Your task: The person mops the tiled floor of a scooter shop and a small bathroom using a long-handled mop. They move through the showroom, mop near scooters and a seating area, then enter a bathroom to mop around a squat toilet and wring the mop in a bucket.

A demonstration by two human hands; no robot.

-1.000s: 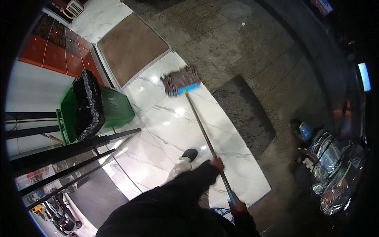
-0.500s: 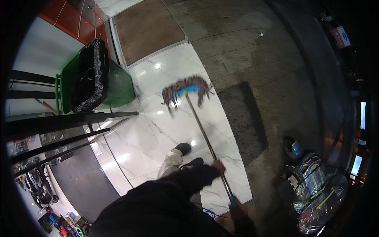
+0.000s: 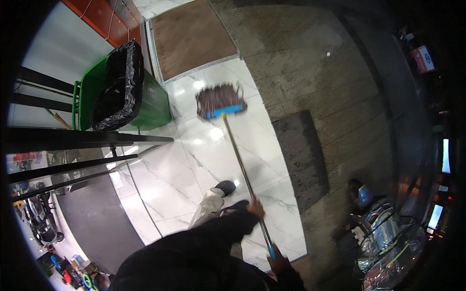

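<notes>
A person in dark sleeves works a long metal-handled mop (image 3: 242,167) across a glossy white marble-patterned tile floor (image 3: 194,165). The left hand (image 3: 256,208) is closed around the handle partway up; the right hand (image 3: 277,255) is clenched on the blue-tipped upper end. The mop's reddish-brown string head on its blue bar (image 3: 221,101) lies on the tiles just beside a green plastic wheeled bin lined with a black bag (image 3: 119,92), its strands blurred. Beyond the mop head sits a brown rectangular doormat in a metal frame (image 3: 191,36); to the other side of the mop from the bin, a dark grey mat (image 3: 301,155) lies on rough stone paving (image 3: 310,68). A dark shoe and pale trouser leg (image 3: 216,199) stand close to the handle. Black metal rails (image 3: 73,145) run near the bin. Clear-wrapped bundles (image 3: 388,242) lie well away from the bin. Since half a second earlier, the mop head has moved farther from the person, nearer the doormat.
</notes>
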